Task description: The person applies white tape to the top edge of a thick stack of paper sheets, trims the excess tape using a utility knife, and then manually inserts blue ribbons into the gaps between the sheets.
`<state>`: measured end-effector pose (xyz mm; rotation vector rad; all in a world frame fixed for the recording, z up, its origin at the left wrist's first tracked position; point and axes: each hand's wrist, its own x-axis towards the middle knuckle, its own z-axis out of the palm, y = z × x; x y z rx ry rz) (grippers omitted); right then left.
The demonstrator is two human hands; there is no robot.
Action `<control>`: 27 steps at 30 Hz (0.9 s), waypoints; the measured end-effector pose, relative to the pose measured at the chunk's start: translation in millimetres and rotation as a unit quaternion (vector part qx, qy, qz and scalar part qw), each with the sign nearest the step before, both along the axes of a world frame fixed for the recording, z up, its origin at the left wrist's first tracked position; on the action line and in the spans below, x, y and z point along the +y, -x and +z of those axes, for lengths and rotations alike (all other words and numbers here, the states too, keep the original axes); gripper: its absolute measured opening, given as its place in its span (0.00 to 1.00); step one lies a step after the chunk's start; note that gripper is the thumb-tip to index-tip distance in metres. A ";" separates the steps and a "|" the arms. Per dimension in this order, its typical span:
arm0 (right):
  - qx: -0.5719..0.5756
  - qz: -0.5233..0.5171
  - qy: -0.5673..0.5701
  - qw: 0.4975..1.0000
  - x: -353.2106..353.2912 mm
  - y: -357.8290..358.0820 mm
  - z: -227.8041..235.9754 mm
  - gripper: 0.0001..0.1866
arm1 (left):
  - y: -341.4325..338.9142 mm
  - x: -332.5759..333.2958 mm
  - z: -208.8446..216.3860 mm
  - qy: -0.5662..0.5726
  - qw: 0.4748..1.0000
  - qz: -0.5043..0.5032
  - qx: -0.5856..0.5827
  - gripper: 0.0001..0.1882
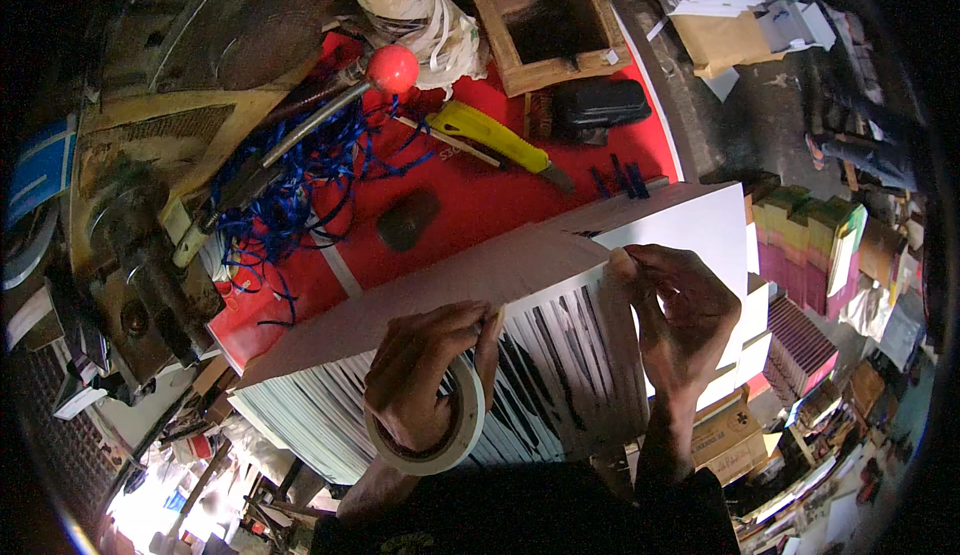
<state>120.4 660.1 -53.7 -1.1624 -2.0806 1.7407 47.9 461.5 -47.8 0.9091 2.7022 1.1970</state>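
A roll of white tape (467, 433) hangs around my left hand (425, 365), with the palm side passing through its ring. That hand's thumb and fingers are pinched at the top edge of a long row of paper stacks (540, 375), whose page edges show white with dark streaks. My right hand (685, 305) pinches at the right end of the same edge, thumb against forefinger. Between the two pinches runs a narrow pale strip (560, 288), apparently tape, lying along the edge. The exact grip under the left fingers is hidden.
On the red sheet (450, 200) lie a yellow utility knife (490, 135), tangled blue ribbon (300, 180), a dark stone-like lump (408, 220) and a black case (600, 105). A wooden box (548, 30) stands behind. A red-knobbed lever (391, 70) juts in from the left.
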 end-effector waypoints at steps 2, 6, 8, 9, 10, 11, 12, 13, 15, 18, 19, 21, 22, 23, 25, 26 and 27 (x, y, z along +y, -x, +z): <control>0.009 0.005 -0.010 1.000 0.1 -1.7 -1.5 0.09 | -3.2 2.7 -2.1 0.004 1.000 0.011 0.008 0.11; 0.004 0.005 -0.023 1.000 0.0 -1.3 0.0 0.08 | -4.4 3.0 -3.8 0.008 1.000 0.021 0.009 0.11; 0.003 -0.005 -0.008 1.000 -2.9 0.9 1.7 0.08 | -4.0 1.5 -4.1 0.008 1.000 0.020 0.008 0.11; 0.000 -0.015 0.004 1.000 -3.5 1.2 2.6 0.08 | -4.2 1.5 -3.8 0.006 1.000 0.019 0.006 0.11; 0.000 -0.015 0.004 1.000 -3.5 1.3 2.5 0.08 | -3.7 2.0 -2.1 0.006 1.000 0.019 0.006 0.11; 0.000 -0.008 -0.018 1.000 -3.4 1.7 2.2 0.08 | -2.6 3.0 1.0 0.010 1.000 0.015 -0.001 0.11; 0.001 -0.001 -0.040 0.999 -3.4 1.9 1.9 0.07 | -1.7 3.5 3.1 0.014 1.000 0.010 -0.006 0.11; 0.001 0.000 -0.040 0.999 -3.8 1.4 1.0 0.07 | -1.4 3.7 4.0 0.015 1.000 0.012 -0.006 0.11; 0.010 -0.031 -0.024 0.999 -4.7 0.4 -2.0 0.09 | -0.4 3.8 4.3 0.021 1.000 -0.005 0.003 0.11; 0.017 0.060 -0.313 0.948 -3.1 -0.1 -3.1 0.11 | -2.8 2.5 -6.7 -0.026 1.000 0.000 0.015 0.11; -0.011 0.073 -0.320 0.945 -8.4 0.0 1.3 0.12 | -2.6 0.9 -8.3 -0.024 1.000 0.003 0.016 0.11; -0.021 0.113 -0.341 0.933 -19.3 3.3 0.3 0.11 | -1.8 -2.6 -10.5 -0.026 0.999 -0.014 0.021 0.12; -0.004 0.140 -0.342 0.929 -26.1 4.9 0.5 0.12 | -1.7 -4.8 -11.4 -0.026 0.999 -0.010 0.022 0.12; 0.013 0.167 -0.343 0.924 -33.3 6.5 0.7 0.13 | -1.4 -7.5 -12.1 -0.017 0.999 -0.017 0.025 0.13; 0.020 0.205 -0.339 0.918 -42.5 10.3 5.2 0.15 | 0.8 -12.5 -9.0 -0.009 0.999 -0.019 0.029 0.13; 0.009 0.215 -0.334 0.918 -46.2 12.8 9.2 0.15 | 4.3 -16.6 -2.7 0.000 1.000 -0.027 0.006 0.14; 0.011 0.219 -0.336 0.916 -46.2 13.7 9.0 0.15 | 7.2 -19.6 2.7 0.006 0.999 -0.036 -0.017 0.15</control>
